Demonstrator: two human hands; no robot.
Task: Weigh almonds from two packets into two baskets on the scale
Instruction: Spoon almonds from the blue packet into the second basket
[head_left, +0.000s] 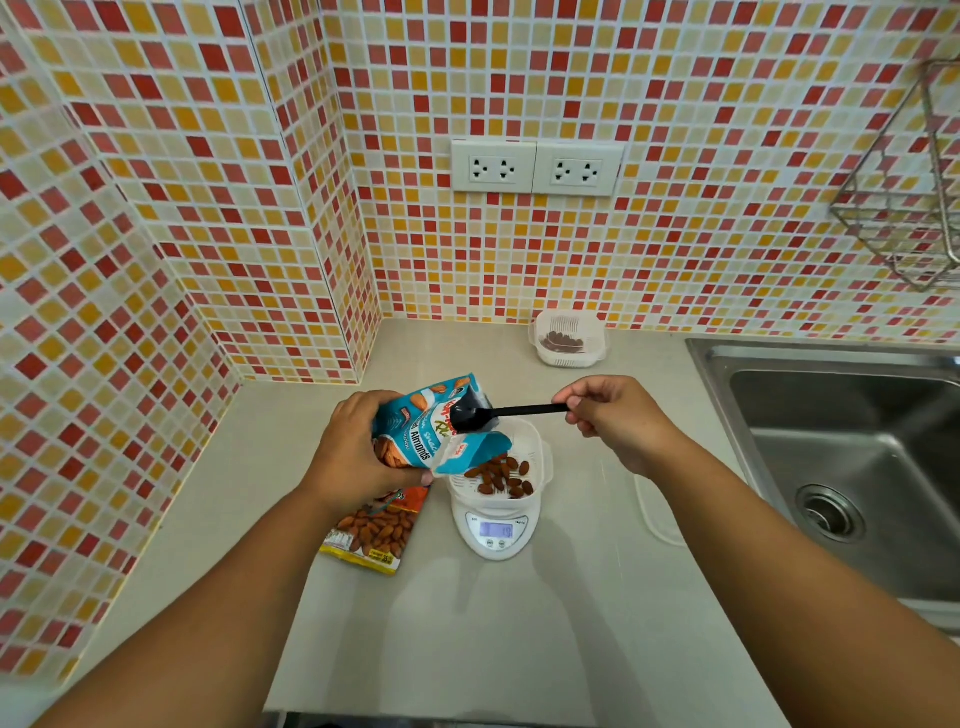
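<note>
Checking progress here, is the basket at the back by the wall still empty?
No, the basket by the wall already holds a small dark pile of almonds.

Small square mosaic tiles in red, orange, yellow and cream (519, 78) cover the walls, which step out in a corner column on the left. Two white double power sockets (536, 167) sit side by side on the back wall above a pale grey stone-look countertop (467, 639). A stainless steel sink (852, 467) is set into the counter on the right, below a wire metal rack (909, 182) hung on the wall.

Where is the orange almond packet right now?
The orange almond packet lies flat on the counter, left of the scale, under the left hand.
</note>
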